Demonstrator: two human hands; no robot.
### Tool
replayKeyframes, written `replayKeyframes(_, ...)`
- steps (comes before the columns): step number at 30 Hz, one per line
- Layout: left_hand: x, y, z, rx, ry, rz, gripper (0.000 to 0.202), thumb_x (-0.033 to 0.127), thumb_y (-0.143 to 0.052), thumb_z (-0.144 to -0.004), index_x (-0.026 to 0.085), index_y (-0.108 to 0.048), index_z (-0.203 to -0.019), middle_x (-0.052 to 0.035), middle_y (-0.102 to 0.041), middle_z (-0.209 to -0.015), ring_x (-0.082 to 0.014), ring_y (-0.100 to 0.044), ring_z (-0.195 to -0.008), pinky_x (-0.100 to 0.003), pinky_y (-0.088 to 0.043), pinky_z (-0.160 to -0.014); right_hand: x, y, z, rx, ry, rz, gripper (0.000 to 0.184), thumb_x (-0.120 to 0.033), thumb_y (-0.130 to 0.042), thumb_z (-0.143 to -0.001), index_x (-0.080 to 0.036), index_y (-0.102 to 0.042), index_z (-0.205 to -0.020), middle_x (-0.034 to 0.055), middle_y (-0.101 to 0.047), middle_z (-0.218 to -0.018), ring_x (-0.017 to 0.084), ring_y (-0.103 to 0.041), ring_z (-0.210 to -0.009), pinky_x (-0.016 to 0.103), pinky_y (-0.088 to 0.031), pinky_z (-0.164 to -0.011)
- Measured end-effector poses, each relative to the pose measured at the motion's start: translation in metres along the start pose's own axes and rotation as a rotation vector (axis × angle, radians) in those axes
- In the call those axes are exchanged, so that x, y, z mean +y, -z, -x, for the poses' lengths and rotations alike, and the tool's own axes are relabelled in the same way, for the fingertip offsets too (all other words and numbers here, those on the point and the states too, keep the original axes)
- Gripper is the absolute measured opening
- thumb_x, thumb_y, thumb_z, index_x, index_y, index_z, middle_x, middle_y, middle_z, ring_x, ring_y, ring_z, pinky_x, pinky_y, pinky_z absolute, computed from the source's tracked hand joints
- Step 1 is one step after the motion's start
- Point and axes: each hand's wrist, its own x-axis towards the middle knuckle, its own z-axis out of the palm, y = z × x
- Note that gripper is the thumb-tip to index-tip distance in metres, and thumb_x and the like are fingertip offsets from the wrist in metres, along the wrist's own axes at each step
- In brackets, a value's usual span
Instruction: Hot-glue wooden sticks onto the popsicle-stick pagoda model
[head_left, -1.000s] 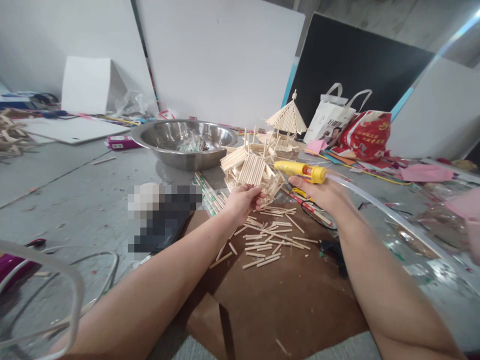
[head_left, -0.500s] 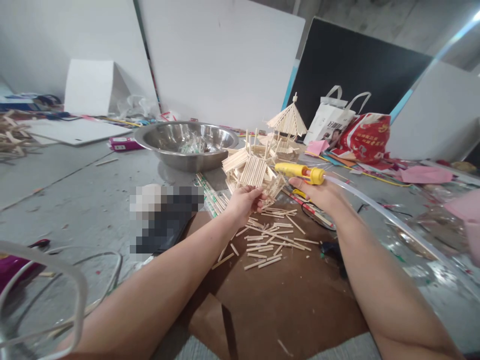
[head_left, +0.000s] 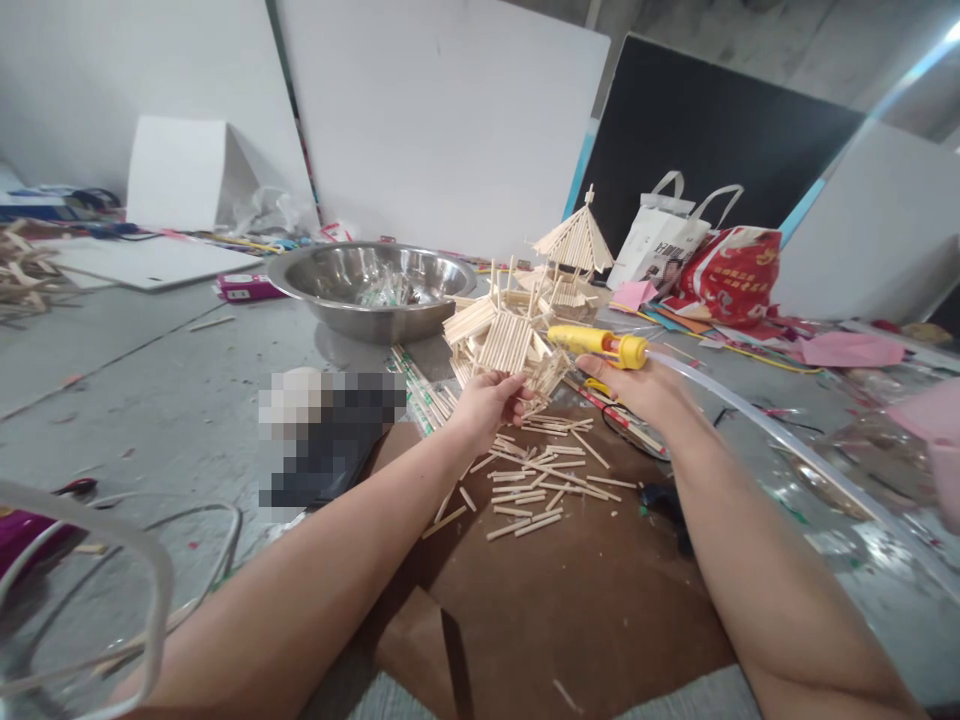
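A pagoda-like model [head_left: 507,340] built of pale wooden sticks stands at the far end of the brown board [head_left: 585,590]. My left hand [head_left: 493,402] is closed at the lower edge of its slatted front panel, thumb and fingers pinched together. In my right hand [head_left: 637,385] is a yellow hot glue gun [head_left: 592,345], its nozzle pointing left at the model's right side. A long translucent glue stick [head_left: 757,420] runs out of its back end. Several short cut sticks [head_left: 536,480] lie scattered on the board below my hands. The nozzle's contact with the model is hard to make out.
Behind stands a steel basin [head_left: 360,320] holding clear plastic. A second stick tower [head_left: 574,245] with a pointed roof rises behind the model. A white bag [head_left: 652,240] and a red bag [head_left: 731,275] sit at right. A white cable [head_left: 154,590] loops at lower left.
Almost nothing differs. The glue gun and both hands hold nearly the same place, with only a very slight shift of the view.
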Motion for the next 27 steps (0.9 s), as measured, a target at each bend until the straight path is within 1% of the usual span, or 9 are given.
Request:
replayKeyframes(8, 0.0010, 0.0005, -0.0003, 0.000, -0.005, 0.015, 0.012, 0.015, -0.057, -0.069, 0.011, -0.048, -0.062, -0.0009, -0.055, -0.054, -0.0042, -0.044, -0.035, -0.017, -0.035, -0.032, -0.0030, 0.0011, 0.0006, 0.011, -0.024, 0.005, 0.045, -0.062, -0.044, -0.063, -0.020, -0.061, -0.066, 0.0029, -0.058, -0.052, 0.020, -0.055, -0.055, 0.027, -0.033, -0.045)
replayKeyframes(16, 0.0008, 0.0006, -0.0009, 0.002, 0.000, 0.005, 0.013, 0.017, -0.057, -0.069, 0.012, -0.047, -0.062, -0.0003, -0.055, -0.053, -0.0041, -0.043, -0.034, -0.017, -0.035, -0.032, -0.0017, 0.0000, 0.0001, 0.008, -0.013, 0.000, 0.045, -0.062, -0.044, -0.063, -0.020, -0.061, -0.066, 0.0034, -0.060, -0.057, 0.019, -0.055, -0.057, 0.027, -0.034, -0.045)
replayKeyframes(21, 0.0002, 0.0006, -0.0007, 0.007, 0.000, -0.004, 0.013, 0.018, -0.056, -0.069, 0.012, -0.046, -0.064, 0.0003, -0.054, -0.052, -0.0045, -0.043, -0.035, -0.016, -0.035, -0.032, -0.0014, -0.0032, -0.0011, 0.014, 0.011, 0.023, 0.043, -0.060, -0.043, -0.065, -0.021, -0.061, -0.070, 0.0036, -0.062, -0.062, 0.020, -0.056, -0.061, 0.028, -0.036, -0.049)
replayKeyframes(27, -0.0062, 0.0022, 0.0021, -0.002, 0.009, -0.021, 0.014, 0.022, -0.059, -0.067, 0.014, -0.048, -0.068, 0.0011, -0.055, -0.054, -0.0048, -0.044, -0.035, -0.017, -0.035, -0.032, -0.0044, -0.0050, -0.0018, 0.019, 0.042, 0.018, 0.041, -0.058, -0.044, -0.066, -0.022, -0.062, -0.072, 0.0043, -0.064, -0.070, 0.022, -0.058, -0.070, 0.029, -0.038, -0.054)
